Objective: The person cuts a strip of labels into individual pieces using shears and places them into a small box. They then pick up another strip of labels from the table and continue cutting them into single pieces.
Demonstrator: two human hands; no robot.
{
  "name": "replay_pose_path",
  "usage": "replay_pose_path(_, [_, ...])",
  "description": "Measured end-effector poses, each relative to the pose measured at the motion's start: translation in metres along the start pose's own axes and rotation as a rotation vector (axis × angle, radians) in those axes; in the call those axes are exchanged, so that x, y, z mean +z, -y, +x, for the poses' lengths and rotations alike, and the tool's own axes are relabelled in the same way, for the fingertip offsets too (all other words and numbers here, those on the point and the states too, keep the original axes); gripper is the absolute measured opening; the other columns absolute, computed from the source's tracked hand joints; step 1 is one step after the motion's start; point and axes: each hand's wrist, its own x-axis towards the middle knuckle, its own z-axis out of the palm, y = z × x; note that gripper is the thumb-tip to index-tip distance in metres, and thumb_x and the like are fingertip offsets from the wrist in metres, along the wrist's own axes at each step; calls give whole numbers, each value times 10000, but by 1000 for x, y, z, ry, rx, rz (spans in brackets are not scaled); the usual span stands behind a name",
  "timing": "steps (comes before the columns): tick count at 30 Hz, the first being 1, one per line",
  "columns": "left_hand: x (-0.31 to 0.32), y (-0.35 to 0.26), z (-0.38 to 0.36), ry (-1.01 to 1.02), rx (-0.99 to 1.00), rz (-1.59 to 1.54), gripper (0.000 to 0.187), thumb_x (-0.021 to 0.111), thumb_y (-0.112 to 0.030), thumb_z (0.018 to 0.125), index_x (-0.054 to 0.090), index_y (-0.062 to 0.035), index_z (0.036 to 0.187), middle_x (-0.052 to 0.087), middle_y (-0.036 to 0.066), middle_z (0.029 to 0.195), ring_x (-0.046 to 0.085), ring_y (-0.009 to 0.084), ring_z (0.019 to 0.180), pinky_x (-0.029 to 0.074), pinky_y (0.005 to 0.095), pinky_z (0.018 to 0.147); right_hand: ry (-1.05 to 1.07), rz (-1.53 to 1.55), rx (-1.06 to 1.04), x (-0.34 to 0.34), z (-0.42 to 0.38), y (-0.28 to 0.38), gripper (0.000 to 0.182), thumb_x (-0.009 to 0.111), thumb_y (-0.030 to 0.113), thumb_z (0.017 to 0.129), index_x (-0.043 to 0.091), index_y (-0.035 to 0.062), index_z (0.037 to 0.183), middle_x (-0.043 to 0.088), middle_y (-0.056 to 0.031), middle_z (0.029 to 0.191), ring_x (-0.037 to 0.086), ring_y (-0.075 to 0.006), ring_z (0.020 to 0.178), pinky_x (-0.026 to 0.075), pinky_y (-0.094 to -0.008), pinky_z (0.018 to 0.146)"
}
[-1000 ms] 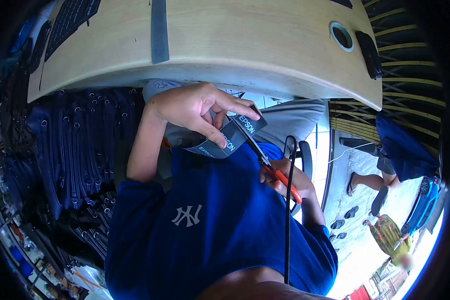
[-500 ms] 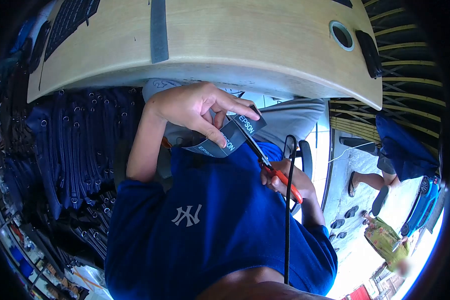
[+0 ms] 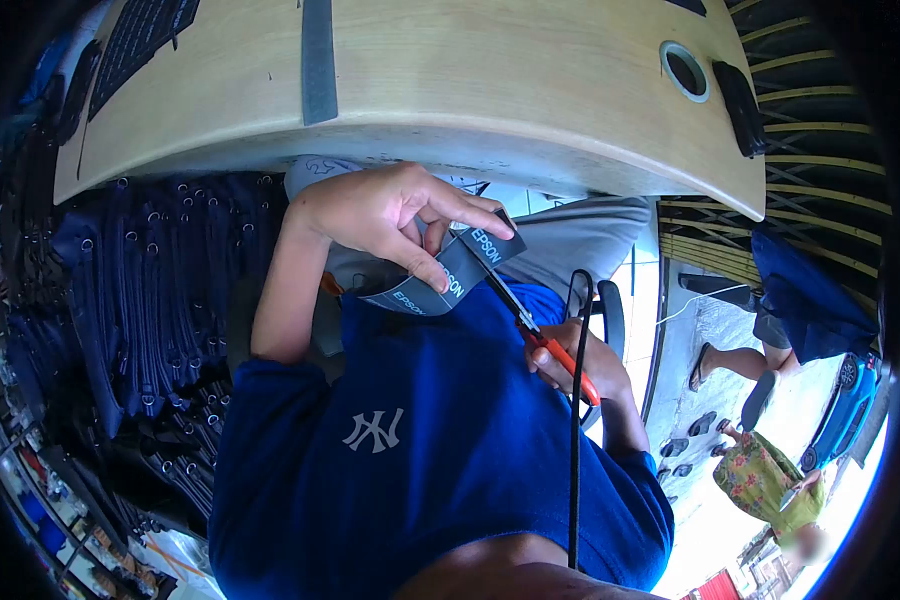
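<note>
My left hand point(image 3: 395, 220) pinches a dark grey strip point(image 3: 440, 285) printed with white "EPSON" lettering, which hangs over my lap in front of the table edge. Its thumb presses on one printed word while the fingers reach over the upper end. In my right hand point(image 3: 580, 360) is a pair of scissors point(image 3: 560, 355) with orange-red handles. The blades point up and to the left and lie across the strip, between two of the printed words. Part of the blades is hidden by the strip.
The light wooden table point(image 3: 510, 70) curves across the top, with a grey strip point(image 3: 318, 65) and a round ring-edged hole point(image 3: 685, 72). Dark blue straps with metal rings point(image 3: 150, 290) hang at left. A black cord point(image 3: 575, 450) runs near my right hand. People stand at right.
The scissors, the strip and my left fingertips have shifted slightly left. The blades still lie across the strip. At right, the person in patterned green clothing has moved a little.
</note>
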Motion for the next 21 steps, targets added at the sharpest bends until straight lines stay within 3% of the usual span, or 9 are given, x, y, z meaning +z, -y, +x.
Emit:
replay_pose_path(2, [0, 4, 0, -6, -5, -6, 668, 796, 0, 634, 554, -60, 1254, 501, 156, 1326, 504, 41, 536, 422, 180, 482, 14, 30, 7, 0, -1, -2, 714, 364, 683, 859, 558, 28, 654, 489, -15, 477, 521, -128, 396, 403, -260, 403])
replay_pose_path(7, [-2, -1, -1, -9, -41, -12, 678, 790, 21, 631, 549, -59, 1260, 487, 149, 1342, 473, 39, 548, 422, 173, 486, 14, 73, 66, 2, 0, 1, 641, 435, 615, 874, 554, 25, 654, 487, -10, 471, 519, -117, 379, 404, -240, 382])
replay_pose_path(9, [-4, -3, -1, -10, -31, -20, 685, 789, 30, 628, 545, -57, 1262, 481, 145, 1349, 464, 38, 554, 422, 169, 486, 3, 121, 121, 2, 2, 4, 502, 546, 436, 908, 502, 34, 611, 424, -39, 475, 439, -157, 424, 339, -311, 440])
replay_pose_path(12, [-11, -15, -5, -77, -3, -14, 702, 789, 42, 621, 535, -45, 1270, 557, 131, 1262, 460, 38, 562, 415, 166, 495, -56, 84, -67, 6, 4, -14, 498, 527, 421, 922, 481, 30, 617, 411, -43, 500, 403, -160, 450, 314, -334, 455])
replay_pose_path(15, [-23, -34, -3, -143, -28, 10, 713, 784, 56, 620, 524, -35, 1278, 609, 123, 1171, 453, 31, 570, 411, 160, 503, -56, 136, -10, 7, 3, -13, 487, 517, 403, 930, 466, 26, 627, 402, -46, 521, 377, -162, 474, 296, -352, 468])
replay_pose_path(17, [-35, -55, 5, -227, -3, 117, 710, 781, 52, 627, 521, -32, 1282, 660, 86, 975, 457, 27, 579, 410, 161, 515, -67, 138, -20, 7, 4, -12, 483, 518, 398, 932, 464, 30, 625, 405, -31, 507, 386, -139, 462, 303, -336, 459])
replay_pose_path(18, [-43, -67, 9, -249, 14, 146, 698, 780, 31, 642, 524, -49, 1287, 634, 31, 794, 466, 24, 589, 412, 169, 521, -61, 172, 29, 8, 4, -10, 479, 517, 395, 933, 463, 33, 623, 404, -23, 500, 386, -129, 455, 304, -327, 455])
replay_pose_path(21, [-84, -71, 34, -381, 111, 385, 685, 766, -1, 680, 514, -97, 1309, 646, 46, 850, 479, 22, 595, 423, 174, 544, -95, 182, 0, 10, 4, -11, 469, 515, 390, 935, 465, 41, 625, 397, -1, 479, 383, -101, 436, 303, -304, 442])
